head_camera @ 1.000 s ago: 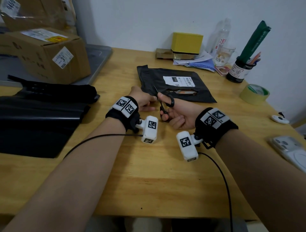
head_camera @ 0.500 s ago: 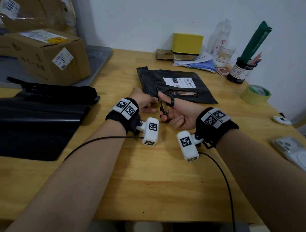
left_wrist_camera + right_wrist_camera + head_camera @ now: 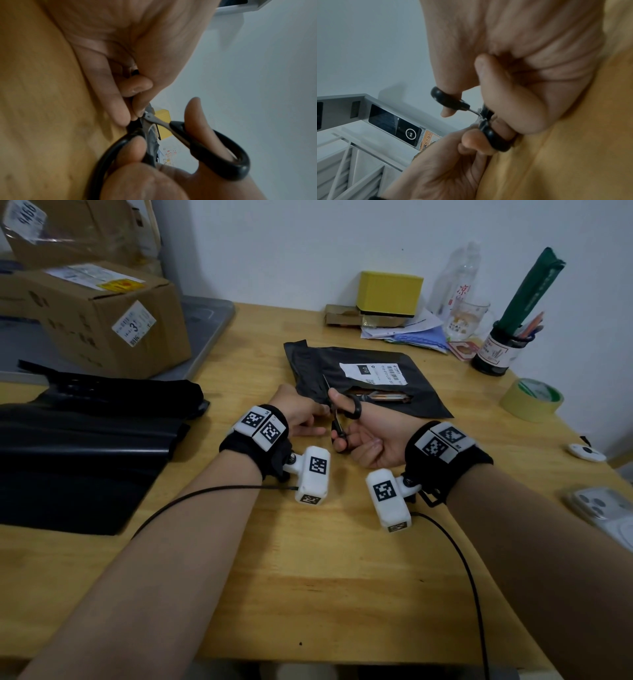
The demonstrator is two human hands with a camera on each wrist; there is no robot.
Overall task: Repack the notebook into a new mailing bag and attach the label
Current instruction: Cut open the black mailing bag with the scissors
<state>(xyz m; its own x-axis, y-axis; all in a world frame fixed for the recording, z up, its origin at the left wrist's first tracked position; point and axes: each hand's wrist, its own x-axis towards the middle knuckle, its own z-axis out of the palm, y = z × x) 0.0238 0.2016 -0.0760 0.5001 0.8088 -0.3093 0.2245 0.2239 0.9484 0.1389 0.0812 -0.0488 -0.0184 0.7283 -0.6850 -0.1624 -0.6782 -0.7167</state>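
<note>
Right grip: the right hand [image 3: 368, 440] is clamped on the black-handled scissors [image 3: 342, 416] — thumb through the upper loop, fingers through the lower one; blades point away from the body and their tip lies over the near left corner of the old mailing bag [image 3: 370, 381].

Left grip: the left hand [image 3: 298, 412] sits just left of the right grip, fingertips pressed together at the bag's near corner beside the scissor blades (the left wrist view shows them pinching something dark there; whether it is the bag's edge cannot be told for sure).

Old mailing bag: black, flat on the counter [image 3: 308, 559], just beyond both grips; a white label [image 3: 373, 373] on its top face, beyond the right grip.

Notebook: inside the bag — a brownish edge [image 3: 387, 397] shows through a slit just beyond the right grip's thumb loop.

New bags: a pile of black mailing bags [image 3: 85, 446] lies well to the left of the left grip.

Tape: a yellowish roll [image 3: 531, 400] well to the right of the right grip, near the counter's far edge.

Other: cardboard box [image 3: 102, 316] far left and beyond; phone [image 3: 606, 508] right of the right forearm.
</note>
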